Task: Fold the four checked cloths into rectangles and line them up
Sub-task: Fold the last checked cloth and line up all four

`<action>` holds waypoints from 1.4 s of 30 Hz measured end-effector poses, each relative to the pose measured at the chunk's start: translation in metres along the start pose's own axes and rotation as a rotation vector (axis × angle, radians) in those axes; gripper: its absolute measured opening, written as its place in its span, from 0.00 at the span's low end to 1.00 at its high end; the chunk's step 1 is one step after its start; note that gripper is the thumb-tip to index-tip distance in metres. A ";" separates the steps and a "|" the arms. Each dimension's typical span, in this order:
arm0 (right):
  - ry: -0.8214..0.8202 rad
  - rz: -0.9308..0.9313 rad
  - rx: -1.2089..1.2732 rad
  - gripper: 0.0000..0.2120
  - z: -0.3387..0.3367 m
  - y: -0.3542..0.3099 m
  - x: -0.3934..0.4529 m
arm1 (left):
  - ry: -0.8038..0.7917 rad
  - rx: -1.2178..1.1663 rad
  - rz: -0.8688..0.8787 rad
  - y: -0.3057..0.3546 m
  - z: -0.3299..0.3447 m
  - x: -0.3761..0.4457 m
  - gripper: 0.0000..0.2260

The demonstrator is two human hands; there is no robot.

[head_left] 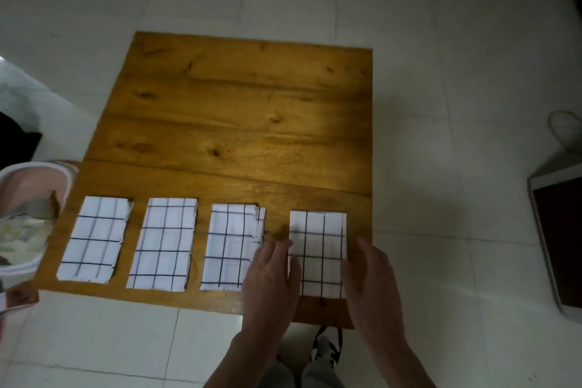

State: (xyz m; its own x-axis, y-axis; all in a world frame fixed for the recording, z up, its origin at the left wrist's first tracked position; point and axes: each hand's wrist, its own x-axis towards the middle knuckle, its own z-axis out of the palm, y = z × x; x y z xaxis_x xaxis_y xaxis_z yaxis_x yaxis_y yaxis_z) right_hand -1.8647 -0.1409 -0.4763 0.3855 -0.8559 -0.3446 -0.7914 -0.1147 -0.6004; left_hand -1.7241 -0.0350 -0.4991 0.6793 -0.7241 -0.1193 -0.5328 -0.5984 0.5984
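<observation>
Now squaring the fourth white black-checked folded cloth (318, 253), lying between flat left hand (272, 277) and right hand (373, 280), fingers straight, gripping nothing. Next: nudging it level with neighbours (231, 246).

On the table (239, 110), 4 folded cloths lie in a row along the edge nearest me, with the far part of the top behind them. From my left: cloth 1 (94, 239), cloth 2 (163, 242), cloth 3 (228, 246), cloth 4 (318, 249). My left hand (271, 280) sits between cloths 3 and 4, my right hand (371, 280) just right of cloth 4. A basin (19, 268) stands off the table's left side.
</observation>
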 end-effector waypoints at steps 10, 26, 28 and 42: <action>0.033 -0.457 -0.316 0.27 -0.095 -0.099 -0.077 | 0.135 0.159 0.095 0.053 -0.160 -0.058 0.20; 0.135 -0.608 -0.410 0.32 -0.070 -0.282 -0.159 | 0.250 0.407 0.124 -0.019 -0.360 -0.091 0.25; 0.176 -0.584 -0.405 0.31 -0.052 -0.301 -0.172 | 0.235 0.384 0.156 -0.039 -0.382 -0.087 0.26; 0.243 -0.477 -0.380 0.33 0.052 -0.382 -0.236 | 0.141 0.345 0.299 -0.137 -0.451 -0.082 0.28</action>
State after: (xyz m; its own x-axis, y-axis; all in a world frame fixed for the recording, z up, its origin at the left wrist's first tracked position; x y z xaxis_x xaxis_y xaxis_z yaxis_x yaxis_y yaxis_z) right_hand -1.6289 0.1315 -0.2034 0.6527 -0.7515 0.0960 -0.6897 -0.6418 -0.3353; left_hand -1.4790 0.2614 -0.2140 0.5198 -0.8426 0.1411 -0.8355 -0.4669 0.2897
